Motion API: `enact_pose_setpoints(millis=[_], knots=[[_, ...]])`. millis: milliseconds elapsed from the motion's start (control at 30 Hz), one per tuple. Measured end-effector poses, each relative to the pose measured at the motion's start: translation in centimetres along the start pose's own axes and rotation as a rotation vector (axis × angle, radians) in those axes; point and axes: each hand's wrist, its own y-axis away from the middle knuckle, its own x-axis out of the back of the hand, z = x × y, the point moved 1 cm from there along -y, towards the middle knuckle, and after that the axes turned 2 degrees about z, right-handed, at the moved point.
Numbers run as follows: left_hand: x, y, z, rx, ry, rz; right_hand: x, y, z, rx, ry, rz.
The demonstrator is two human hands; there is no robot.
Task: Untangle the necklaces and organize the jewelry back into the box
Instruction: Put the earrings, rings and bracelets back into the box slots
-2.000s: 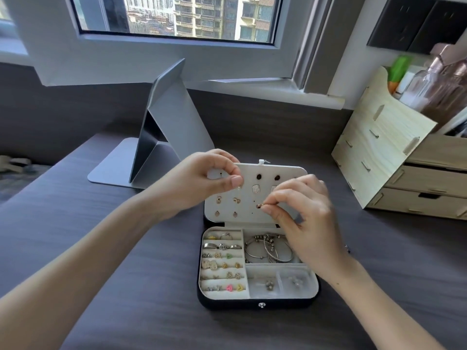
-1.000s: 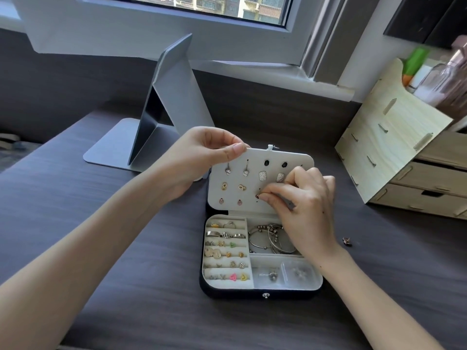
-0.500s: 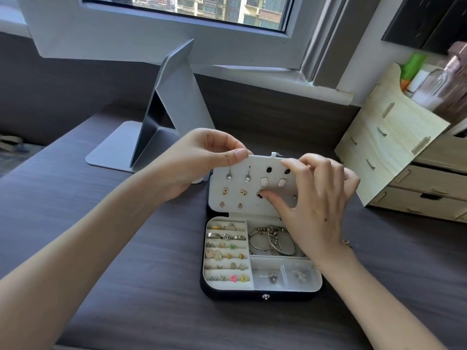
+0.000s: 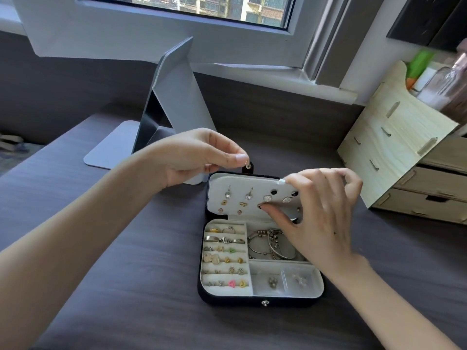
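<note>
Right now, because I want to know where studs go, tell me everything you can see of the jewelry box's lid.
The lid stands open, tilted back behind the tray, dark outside, with a white panel inside. Small earrings sit on it in three rows. A snap tab tops it. The right hand grips its upper edge, thumb on the panel. The left hand, near the tab, pinches a tiny metal piece.

No text, brand, number or sign can be read here. The jewelry box (image 4: 227, 303) and the wooden drawer unit (image 4: 394, 157) show plain surfaces. The bottles (image 4: 444, 89) on top are too blurred to make out any label.
</note>
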Motion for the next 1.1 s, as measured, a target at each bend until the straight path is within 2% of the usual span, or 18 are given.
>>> enact_pose_setpoints(millis=[100,267,667,1100], knots=[[-0.9,-1.4,-0.6,0.082,-0.225,-0.044,0.3,0.7,-0.2,0.055,0.021,0.023],[-2.1,-3.1,-1.6,0.131,-0.364,-0.185,0.3,1.4,-0.1,0.054,0.004,0.050],[-3.0,-3.8,-3.5,0.083,-0.291,-0.376,0.3,2.1,-0.2,0.043,-0.002,0.072],[-3.2,-3.6,-3.3,0.045,-0.273,-0.388,0.4,2.0,-0.2,0.048,-0.017,0.085]])
